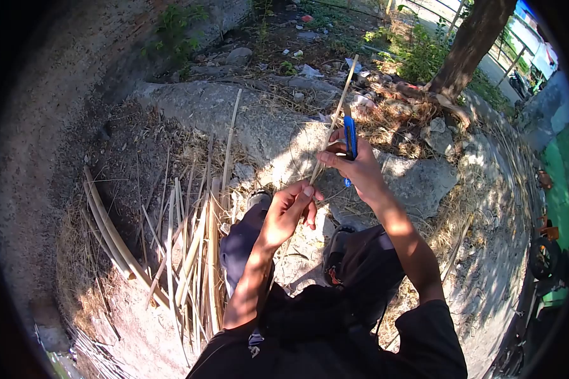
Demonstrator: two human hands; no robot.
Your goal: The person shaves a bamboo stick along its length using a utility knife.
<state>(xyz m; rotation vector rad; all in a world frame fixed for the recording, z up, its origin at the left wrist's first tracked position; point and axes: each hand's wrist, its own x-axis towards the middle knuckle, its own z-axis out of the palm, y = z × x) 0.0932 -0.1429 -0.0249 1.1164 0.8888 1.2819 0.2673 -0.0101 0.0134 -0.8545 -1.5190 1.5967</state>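
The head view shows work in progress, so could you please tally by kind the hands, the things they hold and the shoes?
Hands: 2 (left hand, right hand)
Blue utility knife: 1
Held pale strip: 1
Shoes: 2 (left shoe, right shoe)
Total: 6
The piled strips overlap too much to count.

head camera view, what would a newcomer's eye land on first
The bright blue cutter in the right hand, just right of centre, likely draws the eye first. Next comes the pale strip slanting up from the left hand. Then the long strips lying at lower left.
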